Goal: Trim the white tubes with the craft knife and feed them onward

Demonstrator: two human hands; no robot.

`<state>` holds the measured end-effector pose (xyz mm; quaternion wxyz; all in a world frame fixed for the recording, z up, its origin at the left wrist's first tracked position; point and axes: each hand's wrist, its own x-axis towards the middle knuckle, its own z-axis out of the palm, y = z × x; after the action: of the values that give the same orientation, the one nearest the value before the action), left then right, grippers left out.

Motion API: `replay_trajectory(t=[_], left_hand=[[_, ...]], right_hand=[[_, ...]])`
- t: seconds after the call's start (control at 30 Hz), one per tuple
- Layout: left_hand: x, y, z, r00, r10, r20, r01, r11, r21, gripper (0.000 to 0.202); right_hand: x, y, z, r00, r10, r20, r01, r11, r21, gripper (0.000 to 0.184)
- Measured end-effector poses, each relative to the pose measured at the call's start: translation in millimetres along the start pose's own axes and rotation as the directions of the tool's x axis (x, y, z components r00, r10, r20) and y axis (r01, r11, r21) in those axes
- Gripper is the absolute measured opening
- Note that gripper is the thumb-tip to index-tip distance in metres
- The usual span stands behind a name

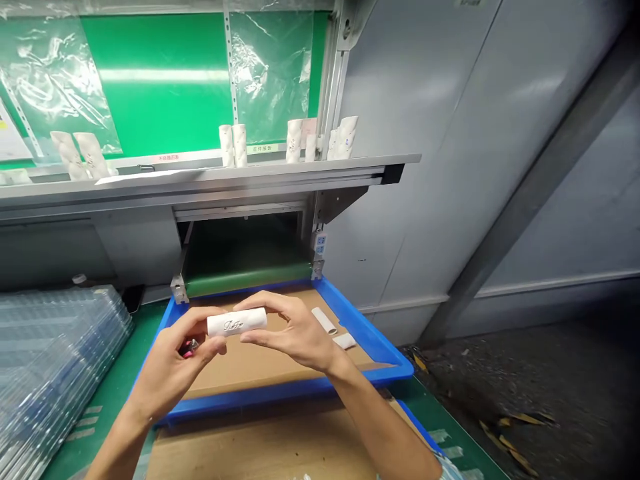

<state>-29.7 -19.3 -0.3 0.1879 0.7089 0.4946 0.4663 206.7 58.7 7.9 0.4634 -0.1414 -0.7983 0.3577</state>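
Note:
A white tube (237, 323) with dark script lettering lies level between my two hands, above a blue tray. My left hand (183, 353) pinches its left end between thumb and fingers. A small pink and metallic item (189, 347) is also tucked in that palm, too covered to name. The right end is pinched by my right hand (290, 330). Beyond that hand, two more white tubes, one (325, 321) above the other (345, 341), rest on the tray's cardboard liner.
The blue tray (370, 337) sits below a green conveyor belt (250, 273). Stacked clear plastic trays (65, 360) stand at left. Several white tubes, including one (294, 141), stand upright on a metal shelf (210, 183). Cardboard (260, 443) lies in front; a grey wall (400, 200) rises at right.

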Motion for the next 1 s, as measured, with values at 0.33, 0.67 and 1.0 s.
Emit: replay_trajectory(t=[0.33, 0.67, 1.0], left_hand=[[-6.5, 4.0, -5.8, 0.996, -0.032, -0.082, 0.037, 0.997, 0.067, 0.043], [-4.7, 4.0, -7.6, 0.995, -0.005, -0.098, 0.014, 0.995, 0.099, 0.04], [-6.1, 5.0, -11.4, 0.997, 0.029, -0.078, -0.019, 0.992, 0.126, 0.038]], right_hand=[[-2.9, -0.6, 3.0, 0.993, 0.118, 0.027, -0.121, 0.972, 0.204, 0.046], [-4.7, -1.3, 7.0, 0.995, 0.096, -0.014, -0.093, 0.985, 0.147, 0.041], [-4.3, -3.7, 9.3, 0.998, 0.066, -0.023, -0.062, 0.988, 0.14, 0.039]])
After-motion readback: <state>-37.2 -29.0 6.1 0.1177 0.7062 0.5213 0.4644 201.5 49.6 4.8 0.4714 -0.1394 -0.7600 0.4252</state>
